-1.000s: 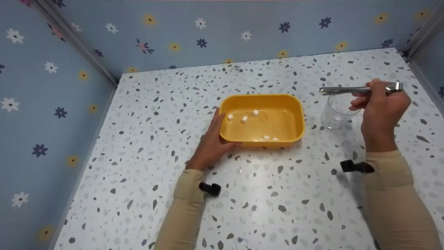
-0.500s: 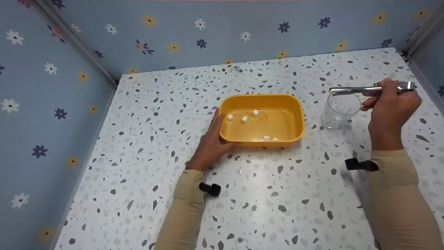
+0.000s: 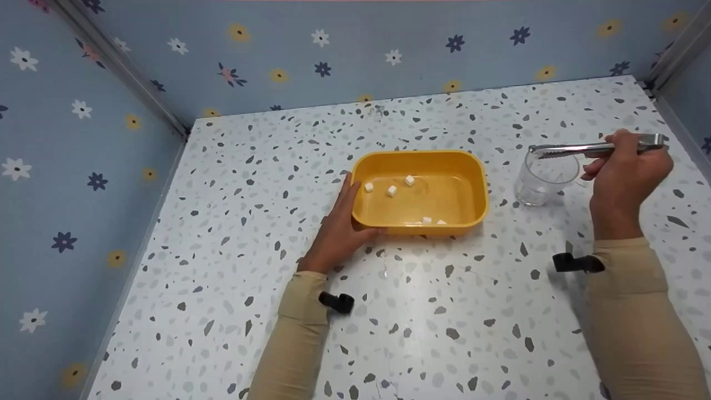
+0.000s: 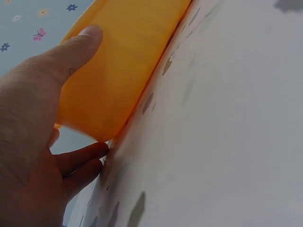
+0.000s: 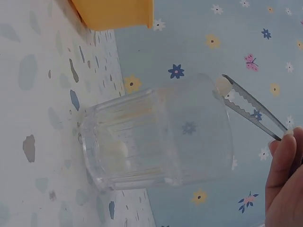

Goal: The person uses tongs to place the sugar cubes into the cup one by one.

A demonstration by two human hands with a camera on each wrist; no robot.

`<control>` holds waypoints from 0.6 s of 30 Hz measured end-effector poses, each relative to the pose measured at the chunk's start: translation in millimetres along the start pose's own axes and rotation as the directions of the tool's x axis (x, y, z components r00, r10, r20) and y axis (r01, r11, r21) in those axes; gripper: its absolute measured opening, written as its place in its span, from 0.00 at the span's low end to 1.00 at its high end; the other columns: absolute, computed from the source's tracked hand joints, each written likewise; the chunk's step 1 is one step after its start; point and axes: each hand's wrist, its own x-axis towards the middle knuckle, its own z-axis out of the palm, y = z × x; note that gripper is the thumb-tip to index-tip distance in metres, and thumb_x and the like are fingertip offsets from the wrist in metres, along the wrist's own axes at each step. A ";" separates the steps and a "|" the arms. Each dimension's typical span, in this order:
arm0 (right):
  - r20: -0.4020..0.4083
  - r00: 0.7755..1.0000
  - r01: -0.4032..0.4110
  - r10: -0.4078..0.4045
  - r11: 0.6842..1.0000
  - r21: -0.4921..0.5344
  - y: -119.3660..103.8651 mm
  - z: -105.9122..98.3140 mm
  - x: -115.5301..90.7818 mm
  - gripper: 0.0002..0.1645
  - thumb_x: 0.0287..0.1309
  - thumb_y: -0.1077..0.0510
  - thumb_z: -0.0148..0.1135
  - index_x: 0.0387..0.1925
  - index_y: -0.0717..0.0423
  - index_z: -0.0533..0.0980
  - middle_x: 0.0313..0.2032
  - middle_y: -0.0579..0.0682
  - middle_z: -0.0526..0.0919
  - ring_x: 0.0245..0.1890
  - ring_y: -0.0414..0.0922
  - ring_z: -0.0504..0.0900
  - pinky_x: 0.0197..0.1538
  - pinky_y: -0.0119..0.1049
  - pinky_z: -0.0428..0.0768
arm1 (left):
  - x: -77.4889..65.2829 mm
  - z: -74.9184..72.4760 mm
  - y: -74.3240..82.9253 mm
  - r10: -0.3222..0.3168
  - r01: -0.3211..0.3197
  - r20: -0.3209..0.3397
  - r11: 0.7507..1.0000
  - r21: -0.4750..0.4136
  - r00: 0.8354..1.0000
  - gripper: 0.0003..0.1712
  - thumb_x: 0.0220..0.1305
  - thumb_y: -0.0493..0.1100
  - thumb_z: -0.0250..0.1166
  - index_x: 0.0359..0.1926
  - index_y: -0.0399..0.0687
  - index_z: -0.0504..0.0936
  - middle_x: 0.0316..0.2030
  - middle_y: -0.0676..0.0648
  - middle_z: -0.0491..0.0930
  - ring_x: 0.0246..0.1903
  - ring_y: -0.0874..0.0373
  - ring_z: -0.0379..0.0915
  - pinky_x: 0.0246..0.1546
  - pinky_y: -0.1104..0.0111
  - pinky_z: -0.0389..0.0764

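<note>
My left hand [image 3: 336, 236] holds the left end of a yellow plastic box [image 3: 447, 197], thumb against the near wall and fingers along the side. Several small white cubes [image 3: 392, 191] lie inside it. In my right hand [image 3: 630, 180] are metal tongs [image 3: 580, 149], pointing left with their tips over the rim of a clear drinking glass [image 3: 536, 193]. The right wrist view shows a white cube [image 5: 224, 86] between the tong tips, right at the glass's mouth. A pale shape [image 5: 116, 153] shows through the lower part of the glass.
The white speckled tabletop [image 3: 266, 194] meets a blue flowered wall [image 3: 355, 50] at the back and another flowered panel [image 3: 66, 166] on the left. The glass stands to the right of the box, a short gap away. Black wrist cameras [image 3: 339, 303] stick out from both sleeves.
My right hand and the tongs have moved right, then the tips have dipped slightly over the glass. The left hand and the box have stayed in place.
</note>
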 end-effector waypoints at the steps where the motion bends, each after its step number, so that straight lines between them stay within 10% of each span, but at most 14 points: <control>1: -0.007 1.000 -0.001 0.001 1.000 0.005 0.9 -0.2 0.6 0.10 0.69 0.61 0.56 0.37 0.64 0.80 0.20 0.56 0.80 0.10 0.42 0.73 0.17 0.28 0.76 | -0.1 -0.1 0.1 0.001 -0.001 0.000 1.000 0.003 1.000 0.66 0.49 0.70 0.73 0.80 0.70 0.42 0.78 0.67 0.28 0.76 0.58 0.43 0.73 0.58 0.52; 18: -0.045 0.999 0.005 -0.017 0.968 -0.252 -11.6 11.2 -13.5 0.09 0.71 0.60 0.54 0.34 0.57 0.77 0.21 0.51 0.75 0.11 0.37 0.72 0.19 0.23 0.74 | 0.7 0.5 -1.3 0.008 -0.008 0.000 1.000 0.006 1.000 0.65 0.50 0.69 0.74 0.80 0.71 0.42 0.77 0.70 0.27 0.76 0.55 0.41 0.73 0.55 0.52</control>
